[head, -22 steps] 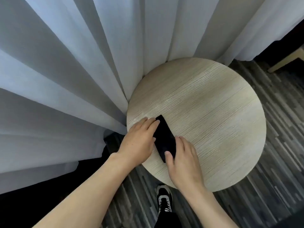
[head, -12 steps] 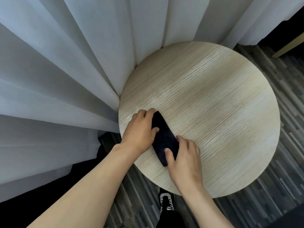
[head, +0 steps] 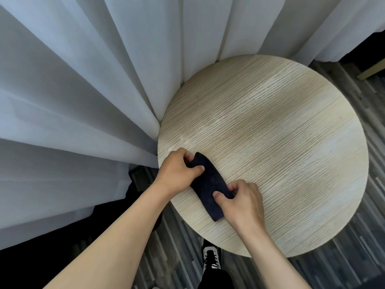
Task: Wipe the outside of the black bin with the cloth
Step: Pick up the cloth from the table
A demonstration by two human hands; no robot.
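Note:
A dark folded cloth lies on the near left part of a round light-wood table. My left hand pinches the cloth's far end between thumb and fingers. My right hand pinches its near end, with the fingers curled over the edge. Both ends are lifted slightly off the wood. A dark shape shows on the floor under the curtain left of the table; whether it is the black bin I cannot tell.
White curtains hang along the left and back, touching the table's rim. Grey striped flooring surrounds the table. My shoe stands below the near edge. A pale wooden furniture leg shows at the upper right.
Both hands went from resting flat beside the cloth to pinching its two ends. The cloth has bunched up slightly. The view has shifted a little.

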